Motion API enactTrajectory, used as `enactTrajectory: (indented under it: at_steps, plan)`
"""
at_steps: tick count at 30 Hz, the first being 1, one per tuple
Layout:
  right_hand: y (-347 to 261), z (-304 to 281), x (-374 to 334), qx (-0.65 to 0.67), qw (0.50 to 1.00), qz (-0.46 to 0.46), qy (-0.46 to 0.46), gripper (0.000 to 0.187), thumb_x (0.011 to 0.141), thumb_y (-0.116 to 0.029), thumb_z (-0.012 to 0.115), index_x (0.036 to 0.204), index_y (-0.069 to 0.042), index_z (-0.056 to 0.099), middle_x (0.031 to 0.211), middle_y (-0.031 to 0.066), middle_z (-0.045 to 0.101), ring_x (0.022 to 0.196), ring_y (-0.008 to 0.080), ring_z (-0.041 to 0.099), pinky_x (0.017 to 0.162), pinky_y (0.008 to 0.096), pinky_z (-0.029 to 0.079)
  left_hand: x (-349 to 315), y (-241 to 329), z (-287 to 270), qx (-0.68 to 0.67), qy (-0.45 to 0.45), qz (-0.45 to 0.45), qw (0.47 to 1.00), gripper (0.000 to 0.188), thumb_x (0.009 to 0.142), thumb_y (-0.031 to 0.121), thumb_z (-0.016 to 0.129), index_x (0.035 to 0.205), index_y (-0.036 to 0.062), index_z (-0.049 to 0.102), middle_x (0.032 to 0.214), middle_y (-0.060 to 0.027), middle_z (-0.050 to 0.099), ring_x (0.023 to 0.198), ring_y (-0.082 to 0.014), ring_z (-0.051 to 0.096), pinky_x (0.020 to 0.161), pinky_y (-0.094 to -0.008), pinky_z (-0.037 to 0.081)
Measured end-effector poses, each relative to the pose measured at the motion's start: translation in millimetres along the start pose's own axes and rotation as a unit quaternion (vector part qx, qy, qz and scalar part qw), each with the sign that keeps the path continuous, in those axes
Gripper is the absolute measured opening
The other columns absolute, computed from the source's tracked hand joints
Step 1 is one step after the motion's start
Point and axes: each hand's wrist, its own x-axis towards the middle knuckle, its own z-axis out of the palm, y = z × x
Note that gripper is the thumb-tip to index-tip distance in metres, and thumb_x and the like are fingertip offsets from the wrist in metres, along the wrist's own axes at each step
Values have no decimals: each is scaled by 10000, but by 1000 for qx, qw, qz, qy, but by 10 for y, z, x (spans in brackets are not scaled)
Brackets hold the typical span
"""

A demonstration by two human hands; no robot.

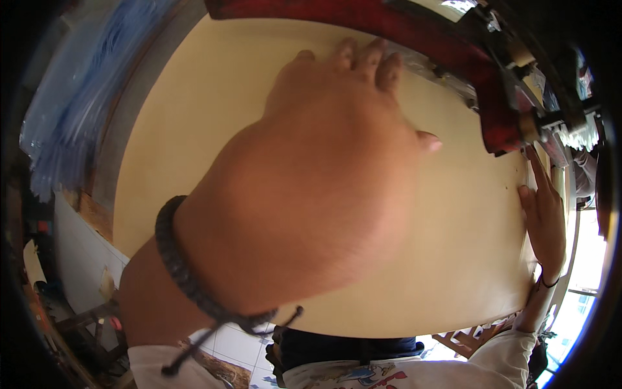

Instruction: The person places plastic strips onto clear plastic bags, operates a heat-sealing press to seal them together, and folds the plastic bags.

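My left hand [337, 129], large and near the camera, reaches over a smooth cream-coloured tabletop [466, 259]. Its palm faces down, the fingers point to the far side and the thumb sticks out to the right. I see nothing held in it; whether the palm touches the surface I cannot tell. A dark braided bracelet [172, 249] with loose cord ends circles that wrist. Along the right edge of the tabletop lies my right hand [546, 223], fingers stretched forward and thumb apart. Its fingertips reach beneath the end of a red metal machine arm [486, 71].
The red arm curves over the far side of the tabletop, joined to dark machine parts [570, 117] at the right. Bluish clear plastic sheets [78, 97] lie at the far left. White floor tiles [236, 343] show below the near edge.
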Motion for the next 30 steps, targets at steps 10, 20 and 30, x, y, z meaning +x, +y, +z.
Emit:
enactTrajectory:
  at_steps: [10,20,30]
  plan:
    - [26,-4,12,-98,995,1,14,558,1057,-243,537,1586,-148,386,778,136,571,617,184,418,671,364,453,194,363,660,27,-53,-128,990,827,965,475,583,1594,58,245,1666,-146,229,1528,-330,240,1227,-507,265]
    - [-13,-80,9,-40,998,-38,24,632,998,-277,644,1569,-139,409,785,145,710,1073,225,620,1107,378,364,147,172,-266,-67,-101,-26,992,1331,750,842,614,1557,-128,188,1642,-285,218,1544,-366,213,1258,-444,238]
    - [-139,-66,37,-44,999,-26,1,608,1001,-344,642,1526,-94,464,655,113,671,1175,242,545,1001,398,404,191,106,-451,-125,-225,-61,964,1399,669,791,746,1577,-95,156,1643,-299,195,1542,-413,186,1261,-444,227]
